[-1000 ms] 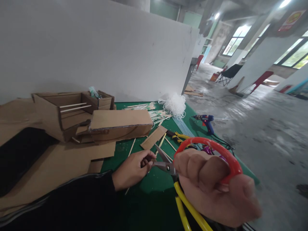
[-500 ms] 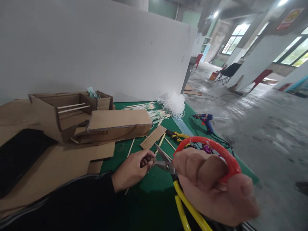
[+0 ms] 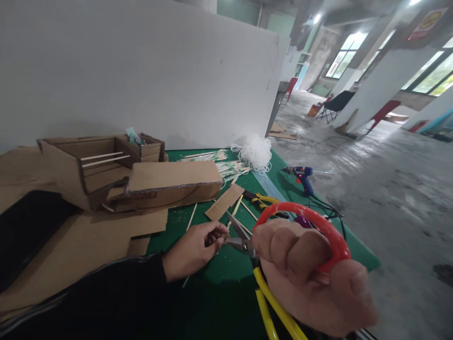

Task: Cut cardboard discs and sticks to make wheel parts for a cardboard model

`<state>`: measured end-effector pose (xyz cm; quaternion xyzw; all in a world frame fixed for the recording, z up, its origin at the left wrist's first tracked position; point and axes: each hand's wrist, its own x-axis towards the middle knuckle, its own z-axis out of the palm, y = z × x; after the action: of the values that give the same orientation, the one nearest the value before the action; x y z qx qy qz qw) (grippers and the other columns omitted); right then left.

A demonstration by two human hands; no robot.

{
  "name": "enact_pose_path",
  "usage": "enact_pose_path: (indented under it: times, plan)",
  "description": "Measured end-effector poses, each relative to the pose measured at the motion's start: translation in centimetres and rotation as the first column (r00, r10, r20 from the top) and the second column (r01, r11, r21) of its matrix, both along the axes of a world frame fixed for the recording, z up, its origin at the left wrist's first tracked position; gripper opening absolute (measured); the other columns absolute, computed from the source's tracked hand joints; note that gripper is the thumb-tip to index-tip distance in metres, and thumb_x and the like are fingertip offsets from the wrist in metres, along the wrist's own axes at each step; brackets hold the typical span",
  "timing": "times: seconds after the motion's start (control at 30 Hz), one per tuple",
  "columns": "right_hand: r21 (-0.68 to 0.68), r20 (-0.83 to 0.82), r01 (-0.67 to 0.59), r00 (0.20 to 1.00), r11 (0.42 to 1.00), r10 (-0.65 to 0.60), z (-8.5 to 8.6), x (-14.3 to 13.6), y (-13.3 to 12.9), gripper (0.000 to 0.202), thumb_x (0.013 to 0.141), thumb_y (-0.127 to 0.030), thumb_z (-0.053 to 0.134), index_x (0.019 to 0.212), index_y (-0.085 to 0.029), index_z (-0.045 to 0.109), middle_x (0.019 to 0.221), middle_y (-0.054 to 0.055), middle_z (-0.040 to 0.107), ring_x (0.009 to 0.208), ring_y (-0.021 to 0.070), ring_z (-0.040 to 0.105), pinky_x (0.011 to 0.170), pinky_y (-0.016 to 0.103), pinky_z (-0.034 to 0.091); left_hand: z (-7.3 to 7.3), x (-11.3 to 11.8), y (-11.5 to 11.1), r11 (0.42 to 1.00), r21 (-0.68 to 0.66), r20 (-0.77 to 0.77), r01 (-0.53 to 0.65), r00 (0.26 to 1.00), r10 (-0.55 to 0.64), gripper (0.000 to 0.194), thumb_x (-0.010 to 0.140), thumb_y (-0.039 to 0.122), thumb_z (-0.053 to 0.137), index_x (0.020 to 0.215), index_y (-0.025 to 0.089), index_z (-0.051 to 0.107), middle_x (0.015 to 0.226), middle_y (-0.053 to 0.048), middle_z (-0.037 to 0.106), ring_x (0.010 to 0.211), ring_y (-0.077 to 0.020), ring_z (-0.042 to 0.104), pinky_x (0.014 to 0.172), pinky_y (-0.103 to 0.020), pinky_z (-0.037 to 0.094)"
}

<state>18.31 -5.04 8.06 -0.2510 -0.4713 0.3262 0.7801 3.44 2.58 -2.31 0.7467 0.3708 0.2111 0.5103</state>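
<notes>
My right hand (image 3: pixel 300 259) grips red-handled scissors (image 3: pixel 244 245), their blades spread and pointing left. My left hand (image 3: pixel 198 248) is closed in a pinch right at the lower blade's tip. Whatever small piece sits between its fingertips is too hidden to make out. Behind the blades lie a thin strip of cardboard (image 3: pixel 224 202) and several wooden sticks (image 3: pixel 250 210). Below my right hand, a pair of yellow handles (image 3: pixel 276 302) sticks up from a tool whose other end is hidden.
Cardboard boxes (image 3: pixel 173 184) stand at left on flat cardboard (image 3: pixel 88 255). Yellow-and-black pliers (image 3: pixel 264 200), a bundle of white cord (image 3: pixel 256 153), clear glue sticks (image 3: pixel 269 186) and a blue glue gun (image 3: pixel 300 177) lie on the green table (image 3: pixel 226 293). A white panel (image 3: pixel 141 71) rises behind.
Both hands and the scissors keep nearly the same pose. The view has shifted very slightly; my right hand sits a touch further left in it.
</notes>
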Motion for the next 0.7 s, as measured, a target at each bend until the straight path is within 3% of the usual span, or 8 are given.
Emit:
enact_pose_path:
  times: [0.23,0.47,0.7]
  plan:
    - [-0.011,0.036,-0.070,0.997,0.997,0.070,0.25,0.43,-0.18,0.050,0.087,-0.050,0.052,0.051,-0.021,0.032,0.044,-0.004,0.029,0.039,0.0134,0.030,0.044,0.035,0.030,0.02,-0.14,0.00,1.000,0.011,-0.002,-0.006,1.000,0.006,0.021,0.094,0.031,0.054,0.107,0.019,0.065,0.097,-0.004,0.069,0.085,-0.0181,0.063,0.076,-0.028,0.049]
    - [-0.018,0.011,-0.032,0.999,0.999,0.032,0.43,0.12,-0.15,0.053,0.084,-0.050,0.054,0.049,-0.018,0.029,0.043,-0.006,0.025,0.038,0.0122,0.028,0.044,0.034,0.030,-0.70,-0.20,0.05,0.999,-0.031,0.068,-0.013,0.998,0.015,0.022,0.090,0.029,0.061,0.110,0.020,0.057,0.087,0.000,0.061,0.072,-0.0127,0.055,0.066,-0.023,0.048]
    - [-0.039,-0.036,-0.016,0.999,0.999,0.015,0.11,-0.01,-0.06,0.055,0.084,-0.052,0.053,0.047,-0.018,0.030,0.042,-0.006,0.025,0.038,0.0119,0.027,0.044,0.033,0.027,-0.40,-0.01,0.03,1.000,0.002,0.043,0.001,0.999,-0.001,0.020,0.090,0.027,0.058,0.107,0.019,0.062,0.091,-0.002,0.065,0.074,-0.0132,0.056,0.068,-0.024,0.047]
